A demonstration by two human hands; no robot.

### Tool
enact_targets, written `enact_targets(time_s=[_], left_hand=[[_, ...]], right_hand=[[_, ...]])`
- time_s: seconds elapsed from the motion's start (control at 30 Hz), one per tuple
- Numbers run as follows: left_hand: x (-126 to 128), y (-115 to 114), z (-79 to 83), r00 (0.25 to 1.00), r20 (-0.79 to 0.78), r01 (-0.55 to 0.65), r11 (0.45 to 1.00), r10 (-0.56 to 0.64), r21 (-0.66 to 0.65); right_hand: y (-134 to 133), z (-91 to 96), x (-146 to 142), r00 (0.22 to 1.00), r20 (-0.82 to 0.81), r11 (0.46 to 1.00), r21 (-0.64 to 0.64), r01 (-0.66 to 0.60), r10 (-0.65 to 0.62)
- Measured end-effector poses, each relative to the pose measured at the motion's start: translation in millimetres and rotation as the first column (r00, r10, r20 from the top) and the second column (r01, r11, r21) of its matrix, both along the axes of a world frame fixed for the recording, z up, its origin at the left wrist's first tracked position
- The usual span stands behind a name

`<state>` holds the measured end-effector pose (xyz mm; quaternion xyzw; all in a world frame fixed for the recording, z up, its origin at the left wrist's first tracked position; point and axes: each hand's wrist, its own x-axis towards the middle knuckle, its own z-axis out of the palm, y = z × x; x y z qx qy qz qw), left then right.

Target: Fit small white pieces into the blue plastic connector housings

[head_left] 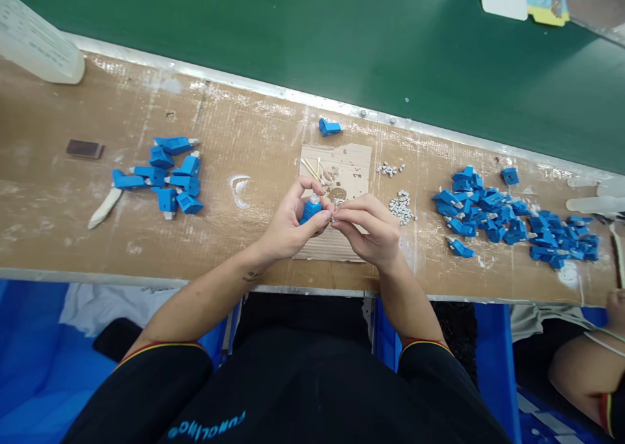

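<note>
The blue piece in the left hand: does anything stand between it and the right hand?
Yes, the thumb of the left hand, lying across the near side of the blue piece, its tip toward the right hand. Nothing else visible does.

Piled blue parts (497,233) along a worktop (263,138) show a workshop.

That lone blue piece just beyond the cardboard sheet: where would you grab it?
I'd pinch the blue piece around its chunky body, coming from above and the near side. It lies lengthwise left to right, its small pale tip at the right end, and the cardboard sheet before it is flat.
</note>
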<state>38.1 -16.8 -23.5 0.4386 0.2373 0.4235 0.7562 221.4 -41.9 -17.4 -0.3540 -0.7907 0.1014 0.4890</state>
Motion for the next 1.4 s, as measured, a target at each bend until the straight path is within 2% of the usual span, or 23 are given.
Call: enact_targets(time_s=[0.1, 0.27, 0.4, 0.57, 0.77, 1.03, 1.13, 1.23, 1.3, 1.4], left_hand=[[-1.2, 3.1, -0.8, 1.0, 0.016, -0.022, 0.998, 0.023, -0.058], [-9.4, 14.7, 2.3, 0.978, 0.02, -0.2, 0.965, 0.206, -0.173], [-14.2, 19.4, 1.0, 0.957, -0.035, -0.291, 0.944, 0.289, -0.157], [-13.4, 16.0, -1.4, 0.953, -0.06, -0.302, 0.94, 0.296, -0.157], [-9.9, 14.8, -0.1, 0.918, -0.16, -0.383, 0.915, 0.362, -0.125], [-10.8, 17.1, 5.0, 0.936, -0.051, -0.349, 0.901, 0.348, -0.256], [-12.0, 17.3, 5.8, 0.937, -0.048, -0.344, 0.897, 0.345, -0.277], [-13.0, 16.7, 3.9, 0.937, -0.047, -0.346, 0.905, 0.345, -0.249], [-13.0, 15.1, 2.3, 0.945, -0.035, -0.326, 0.921, 0.326, -0.214], [-11.5, 10.3, 0.7, 0.972, -0.016, -0.233, 0.959, 0.234, -0.164]], right_hand=[[2.4, 0.8, 10.9, 0.998, 0.041, 0.999, -0.002, 0.04, -0.04], [10.9, -1.1, 42.9, 0.967, 0.212, 0.98, -0.108, 0.168, -0.142], [15.2, -7.2, 50.6, 0.94, 0.321, 0.956, -0.223, 0.192, -0.114], [16.4, -8.7, 44.5, 0.931, 0.36, 0.922, -0.341, 0.182, -0.05], [19.1, -7.6, 45.6, 0.896, 0.443, 0.909, -0.36, 0.211, -0.032], [20.4, -6.3, 43.2, 0.858, 0.511, 0.922, -0.307, 0.237, -0.051], [20.5, -2.0, 43.3, 0.883, 0.467, 0.926, -0.312, 0.215, -0.047], [18.0, 5.4, 44.9, 0.942, 0.328, 0.933, -0.315, 0.174, -0.065], [14.7, 10.0, 44.9, 0.972, 0.208, 0.948, -0.271, 0.166, -0.11], [9.1, 12.5, 40.0, 0.984, 0.033, 0.969, -0.173, 0.178, -0.175]])
